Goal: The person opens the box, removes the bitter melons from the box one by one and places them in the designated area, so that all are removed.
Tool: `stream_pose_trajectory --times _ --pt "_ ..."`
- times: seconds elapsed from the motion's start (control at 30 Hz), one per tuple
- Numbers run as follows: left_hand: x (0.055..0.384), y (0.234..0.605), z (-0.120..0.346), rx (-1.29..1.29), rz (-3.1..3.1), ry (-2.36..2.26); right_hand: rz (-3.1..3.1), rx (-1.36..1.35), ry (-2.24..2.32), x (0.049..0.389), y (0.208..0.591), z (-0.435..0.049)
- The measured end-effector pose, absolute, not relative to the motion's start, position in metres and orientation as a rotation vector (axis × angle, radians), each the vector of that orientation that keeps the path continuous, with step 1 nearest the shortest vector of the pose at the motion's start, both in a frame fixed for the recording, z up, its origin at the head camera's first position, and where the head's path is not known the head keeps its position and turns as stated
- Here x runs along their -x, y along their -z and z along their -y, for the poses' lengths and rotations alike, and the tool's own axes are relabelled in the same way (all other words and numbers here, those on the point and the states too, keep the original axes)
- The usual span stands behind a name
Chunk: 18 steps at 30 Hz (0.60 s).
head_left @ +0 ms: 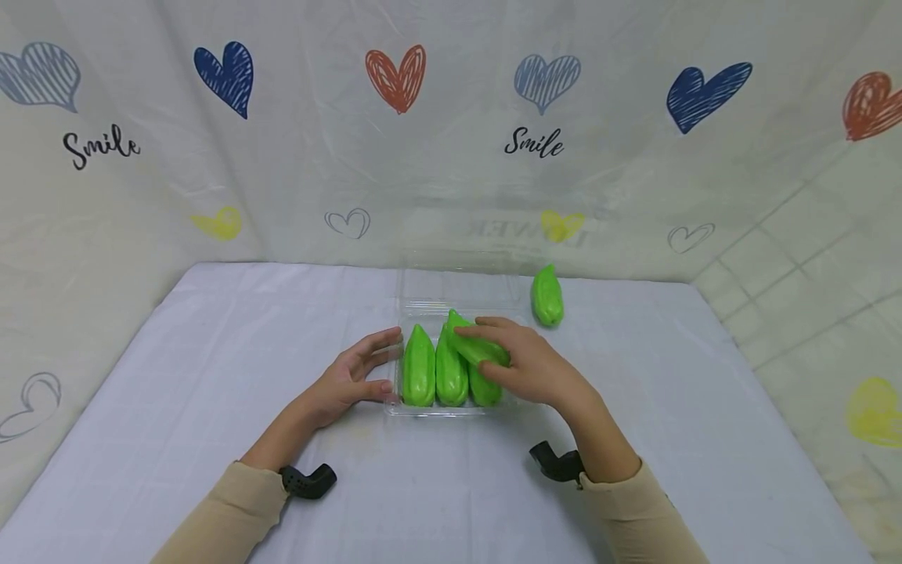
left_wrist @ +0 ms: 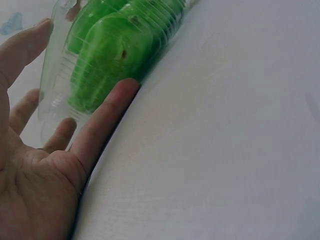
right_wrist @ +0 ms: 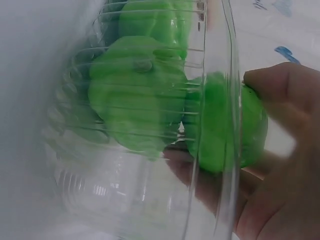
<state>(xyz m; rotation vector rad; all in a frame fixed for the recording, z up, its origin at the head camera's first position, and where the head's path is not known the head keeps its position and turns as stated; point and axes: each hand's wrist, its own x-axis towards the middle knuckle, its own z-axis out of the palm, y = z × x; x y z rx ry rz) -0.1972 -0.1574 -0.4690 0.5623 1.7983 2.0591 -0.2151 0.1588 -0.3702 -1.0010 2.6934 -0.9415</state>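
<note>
A clear plastic box point(head_left: 430, 412) with its lid point(head_left: 461, 282) folded back stands mid-table. Inside lie three glossy green gourd-shaped pieces side by side: left point(head_left: 419, 368), middle point(head_left: 451, 377) and right point(head_left: 485, 390). My right hand point(head_left: 541, 364) grips another green gourd-shaped piece point(head_left: 475, 346), thumb on one side and fingers on the other. That piece slants over the middle and right ones; the right wrist view shows it point(right_wrist: 254, 130) partly through the clear wall. Against the box's left side my left hand point(head_left: 352, 380) rests, fingers extended and spread along the wall.
One more green gourd-shaped piece point(head_left: 547, 298) lies on the white-covered table point(head_left: 282, 313) behind my right hand, beside the lid. A white curtain point(head_left: 451, 172) printed with hearts hangs along the back edge. Each wrist wears a black camera mount point(head_left: 308, 481).
</note>
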Motion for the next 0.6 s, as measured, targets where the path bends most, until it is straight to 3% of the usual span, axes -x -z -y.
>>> stream_pose_trajectory --times 0.6 --pt "0.1967 0.4686 0.1574 -0.563 -1.805 -2.055 -2.684 0.936 0.941 0.2172 0.3654 -0.1672"
